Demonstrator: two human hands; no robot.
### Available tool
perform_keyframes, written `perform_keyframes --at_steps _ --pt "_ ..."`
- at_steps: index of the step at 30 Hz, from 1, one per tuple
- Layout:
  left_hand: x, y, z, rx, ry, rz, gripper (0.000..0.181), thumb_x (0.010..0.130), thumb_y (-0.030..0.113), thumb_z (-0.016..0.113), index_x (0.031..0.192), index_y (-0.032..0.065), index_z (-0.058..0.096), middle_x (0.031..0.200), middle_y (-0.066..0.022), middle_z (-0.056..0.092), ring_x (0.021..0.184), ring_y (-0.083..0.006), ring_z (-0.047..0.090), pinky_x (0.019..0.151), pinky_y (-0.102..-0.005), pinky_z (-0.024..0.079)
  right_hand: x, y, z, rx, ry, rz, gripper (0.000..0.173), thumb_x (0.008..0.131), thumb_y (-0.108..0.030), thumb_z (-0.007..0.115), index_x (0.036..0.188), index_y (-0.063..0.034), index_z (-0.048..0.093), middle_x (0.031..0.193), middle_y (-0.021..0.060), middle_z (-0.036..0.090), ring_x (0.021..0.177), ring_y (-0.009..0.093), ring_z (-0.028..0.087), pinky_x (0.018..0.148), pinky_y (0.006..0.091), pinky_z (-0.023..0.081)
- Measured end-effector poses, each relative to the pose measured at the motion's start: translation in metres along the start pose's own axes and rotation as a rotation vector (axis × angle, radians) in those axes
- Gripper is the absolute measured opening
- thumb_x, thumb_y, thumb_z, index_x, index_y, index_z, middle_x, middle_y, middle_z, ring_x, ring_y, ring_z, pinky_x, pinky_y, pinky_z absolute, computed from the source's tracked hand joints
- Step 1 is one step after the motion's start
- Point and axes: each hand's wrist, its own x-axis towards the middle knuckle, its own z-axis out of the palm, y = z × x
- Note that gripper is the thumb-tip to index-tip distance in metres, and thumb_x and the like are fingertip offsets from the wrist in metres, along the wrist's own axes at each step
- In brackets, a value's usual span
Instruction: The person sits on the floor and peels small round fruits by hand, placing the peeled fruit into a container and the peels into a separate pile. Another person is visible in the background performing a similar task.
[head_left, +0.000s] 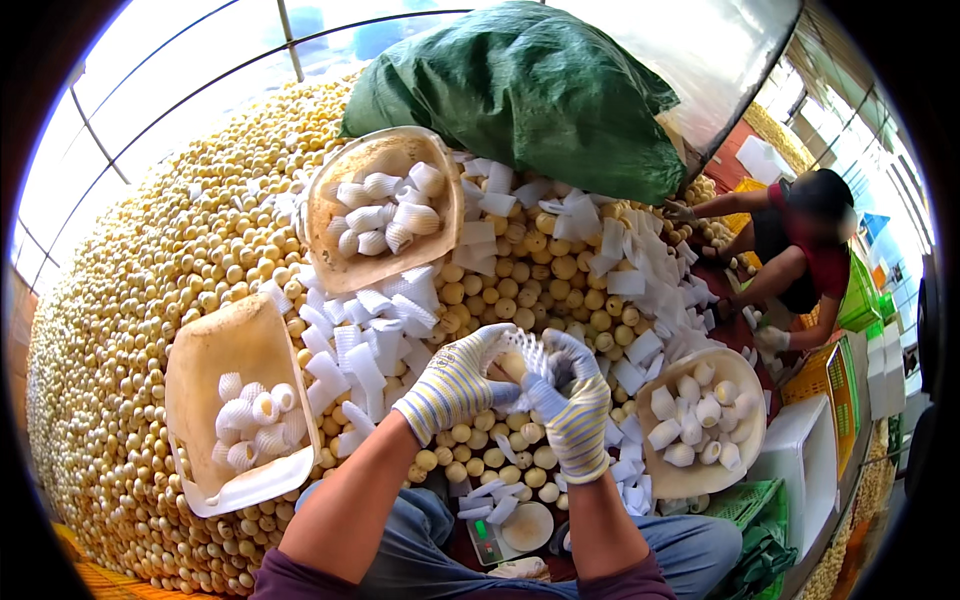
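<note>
Both of my hands wear striped knit gloves and meet in front of me over a heap of round pale-yellow fruits (525, 285). Between them is one yellow fruit (513, 367), partly inside a white foam net sleeve (534, 351). My left hand (461, 379) grips the fruit from the left, its fingertips at the sleeve. On the right side, my right hand (576, 409) pinches the sleeve; its fingers hide part of it. Flat, unused foam net sleeves (367, 352) lie scattered over the heap to the left. A small scale (525, 526) sits between my knees.
Three worn plastic tubs, at upper left (337, 274), left (199, 352) and right (660, 484), hold sleeved fruits. Behind stands a large green sack (517, 97). At right, another person (799, 240) crouches near a white foam box (802, 457) and a green crate (750, 502).
</note>
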Motion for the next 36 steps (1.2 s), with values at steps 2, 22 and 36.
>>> perform_keyframes --at_steps 2,22,36 --pt "0.003 0.025 -0.002 0.272 0.074 -0.103 0.07 0.075 0.02 0.082 0.135 0.0022 0.053 0.111 -0.0126 0.068 0.098 -0.0183 0.066 0.088 -0.0307 0.053 0.012 0.014 -0.003 0.325 0.048 0.013 0.037 0.092 -0.001 0.063 0.128 -0.0009 0.056 0.1 0.0039 0.064 0.086 0.009 0.061 0.08 0.0243 0.052" --pt "0.003 0.021 -0.029 0.46 0.576 -0.048 0.033 0.085 0.017 0.067 0.113 0.0003 0.066 0.094 -0.0216 0.068 0.084 -0.0307 0.069 0.079 -0.0372 0.054 0.182 0.147 0.116 0.536 -0.238 0.82 0.082 0.099 -0.056 0.047 0.148 0.0046 0.022 0.126 0.0235 0.054 0.108 0.034 0.062 0.089 0.048 0.056" --pt "-0.003 0.035 -0.053 -0.187 0.669 -0.148 0.035 0.096 0.015 0.061 0.124 -0.0042 0.061 0.108 -0.012 0.07 0.092 -0.0147 0.066 0.082 -0.0269 0.053 0.018 0.331 -0.2 -0.366 0.433 0.612 0.023 0.091 -0.007 0.058 0.111 0.0011 0.067 0.088 0.0097 0.071 0.074 0.016 0.067 0.067 0.0315 0.055"
